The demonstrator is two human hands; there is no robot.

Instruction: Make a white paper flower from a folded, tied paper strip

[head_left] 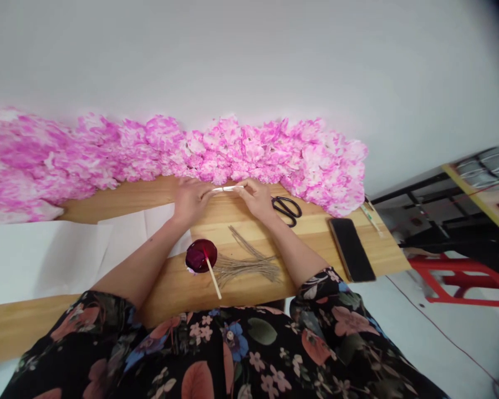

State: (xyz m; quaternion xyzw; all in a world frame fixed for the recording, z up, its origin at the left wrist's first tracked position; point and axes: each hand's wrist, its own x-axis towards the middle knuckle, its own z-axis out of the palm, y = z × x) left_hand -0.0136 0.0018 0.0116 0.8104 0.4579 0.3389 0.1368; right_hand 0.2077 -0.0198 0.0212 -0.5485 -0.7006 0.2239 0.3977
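While pink-and-white flowers (266,147) behind looked finished, my left hand (191,200) and right hand (255,198) pinched a narrow white paper strip (228,189) over the wooden table (212,227), uncoloured and apparently unopened.

The black garment (208,327) is printed with blue, pink and coral flowers (235,341) and green leaves (261,331), its sleeves (326,288) leaving both forearms (297,246) bare.

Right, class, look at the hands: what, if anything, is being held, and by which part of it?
A narrow white strip, held by its ends: the left hand pinches one, the right hand the other.
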